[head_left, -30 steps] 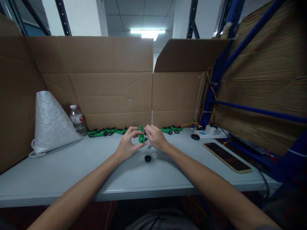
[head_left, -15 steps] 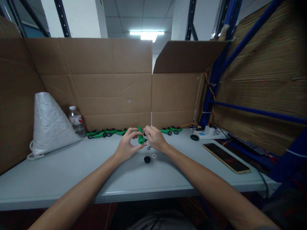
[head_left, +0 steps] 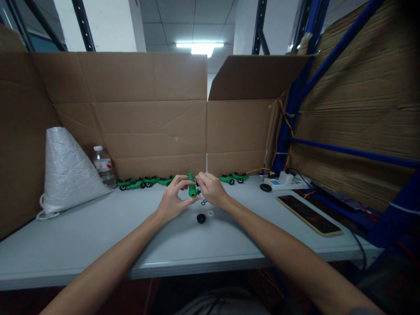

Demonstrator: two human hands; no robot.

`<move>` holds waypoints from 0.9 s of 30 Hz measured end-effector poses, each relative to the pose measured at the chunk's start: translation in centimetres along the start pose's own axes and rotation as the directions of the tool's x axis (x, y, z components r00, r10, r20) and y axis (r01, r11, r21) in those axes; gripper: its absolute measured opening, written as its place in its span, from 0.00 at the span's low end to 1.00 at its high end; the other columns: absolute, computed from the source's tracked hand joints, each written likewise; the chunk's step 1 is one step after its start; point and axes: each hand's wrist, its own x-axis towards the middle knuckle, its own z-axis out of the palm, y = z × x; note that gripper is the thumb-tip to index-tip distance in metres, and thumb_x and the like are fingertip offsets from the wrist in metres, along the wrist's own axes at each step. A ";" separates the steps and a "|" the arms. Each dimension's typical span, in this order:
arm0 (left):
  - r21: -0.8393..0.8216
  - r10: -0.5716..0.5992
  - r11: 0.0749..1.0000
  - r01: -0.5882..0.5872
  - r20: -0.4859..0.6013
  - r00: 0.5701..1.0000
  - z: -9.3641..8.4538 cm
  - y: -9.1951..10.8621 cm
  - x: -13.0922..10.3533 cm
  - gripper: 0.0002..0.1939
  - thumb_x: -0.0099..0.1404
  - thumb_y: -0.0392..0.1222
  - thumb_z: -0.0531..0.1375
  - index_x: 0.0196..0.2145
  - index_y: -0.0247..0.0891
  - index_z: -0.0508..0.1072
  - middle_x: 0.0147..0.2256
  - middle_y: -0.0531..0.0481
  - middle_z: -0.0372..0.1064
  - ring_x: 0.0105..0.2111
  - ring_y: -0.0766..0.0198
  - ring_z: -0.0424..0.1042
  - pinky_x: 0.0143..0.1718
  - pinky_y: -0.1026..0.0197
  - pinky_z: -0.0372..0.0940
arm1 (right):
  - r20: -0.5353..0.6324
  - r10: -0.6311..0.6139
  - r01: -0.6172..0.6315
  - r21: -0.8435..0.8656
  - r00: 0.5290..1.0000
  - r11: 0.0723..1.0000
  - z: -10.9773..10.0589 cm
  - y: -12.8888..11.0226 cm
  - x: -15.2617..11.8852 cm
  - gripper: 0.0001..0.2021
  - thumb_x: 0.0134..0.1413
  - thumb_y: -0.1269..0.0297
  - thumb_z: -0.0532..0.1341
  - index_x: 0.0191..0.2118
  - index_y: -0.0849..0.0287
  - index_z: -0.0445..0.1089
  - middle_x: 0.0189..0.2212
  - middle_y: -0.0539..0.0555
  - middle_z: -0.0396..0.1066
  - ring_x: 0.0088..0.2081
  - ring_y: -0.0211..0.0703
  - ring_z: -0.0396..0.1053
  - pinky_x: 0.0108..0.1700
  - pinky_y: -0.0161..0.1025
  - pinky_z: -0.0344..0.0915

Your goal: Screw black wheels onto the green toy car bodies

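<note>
My left hand [head_left: 173, 195] grips a green toy car body [head_left: 192, 187] between thumb and fingers, above the middle of the table. Against the car's right side, my right hand [head_left: 211, 189] is closed, its fingertips pinched on something too small to make out. Under the hands lie small black rings [head_left: 204, 202]. A white ring [head_left: 210, 213] and a black wheel [head_left: 201, 218] rest on the table nearer to me. Behind my hands stand green toy cars with black wheels, some to the left [head_left: 131, 183] and some to the right [head_left: 238, 177].
On the white table [head_left: 98, 245], a silver bag [head_left: 68, 175] and a water bottle [head_left: 104, 167] stand at the left. A phone [head_left: 308, 214], a power strip [head_left: 285, 181] and a black disc [head_left: 265, 187] lie at the right. Cardboard walls [head_left: 147, 118] surround the back.
</note>
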 end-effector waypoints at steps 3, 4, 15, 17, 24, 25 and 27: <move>-0.011 -0.006 1.000 0.006 0.003 1.000 0.0 0.1 0.1 0.20 0.63 0.51 0.71 0.50 0.42 0.77 0.52 0.40 0.70 0.52 0.52 0.72 0.52 0.50 0.70 | -0.001 0.001 -0.001 -0.002 1.000 1.000 0.1 0.1 0.0 0.18 0.78 0.58 0.45 0.35 0.54 0.63 0.31 0.55 0.70 0.36 0.47 0.67 0.41 0.41 0.59; -0.013 -0.007 1.000 0.007 0.004 1.000 0.0 0.2 0.1 0.20 0.63 0.51 0.71 0.50 0.42 0.77 0.52 0.40 0.70 0.52 0.52 0.72 0.52 0.50 0.71 | -0.002 0.001 -0.001 -0.002 1.000 1.000 0.2 0.1 0.0 0.18 0.78 0.59 0.45 0.35 0.54 0.63 0.31 0.55 0.70 0.36 0.47 0.67 0.42 0.41 0.59; -0.021 -0.010 1.000 0.010 0.003 1.000 -0.1 0.3 0.1 0.19 0.64 0.51 0.71 0.50 0.42 0.77 0.51 0.41 0.70 0.53 0.52 0.71 0.52 0.50 0.70 | -0.017 -0.009 0.008 -0.012 1.000 1.000 0.2 0.0 -0.1 0.18 0.78 0.58 0.45 0.35 0.54 0.63 0.31 0.55 0.70 0.36 0.48 0.67 0.41 0.41 0.59; -0.035 -0.014 0.999 0.014 0.003 1.000 -0.2 0.4 0.1 0.19 0.64 0.50 0.71 0.50 0.42 0.77 0.51 0.41 0.71 0.53 0.53 0.71 0.51 0.52 0.70 | -0.018 -0.010 0.010 -0.018 1.000 1.000 0.2 0.0 -0.1 0.18 0.78 0.58 0.44 0.35 0.54 0.63 0.31 0.55 0.70 0.36 0.48 0.67 0.41 0.42 0.58; -0.134 -0.092 0.987 0.091 -0.006 0.996 0.0 0.0 0.1 0.16 0.66 0.50 0.69 0.49 0.42 0.78 0.48 0.43 0.73 0.45 0.57 0.73 0.44 0.56 0.69 | -0.007 0.004 -0.004 -0.037 1.000 0.999 0.3 -0.1 -0.1 0.18 0.78 0.59 0.45 0.35 0.54 0.62 0.30 0.54 0.70 0.35 0.47 0.67 0.40 0.41 0.58; -0.150 -0.115 0.982 0.113 -0.002 0.993 0.0 -0.1 0.1 0.16 0.67 0.50 0.68 0.49 0.42 0.78 0.47 0.44 0.74 0.45 0.57 0.73 0.45 0.56 0.68 | -0.005 0.005 -0.005 -0.042 1.000 0.999 0.4 -0.2 -0.1 0.18 0.78 0.59 0.45 0.35 0.54 0.62 0.30 0.54 0.70 0.35 0.47 0.67 0.40 0.41 0.58; -0.187 -0.176 0.966 0.176 0.015 0.984 0.2 -0.3 0.0 0.15 0.68 0.51 0.67 0.48 0.41 0.78 0.46 0.44 0.76 0.44 0.58 0.74 0.45 0.56 0.68 | -0.003 0.012 -0.012 -0.047 1.000 0.999 0.4 -0.2 0.0 0.17 0.78 0.59 0.46 0.35 0.54 0.62 0.30 0.54 0.70 0.36 0.47 0.67 0.40 0.41 0.58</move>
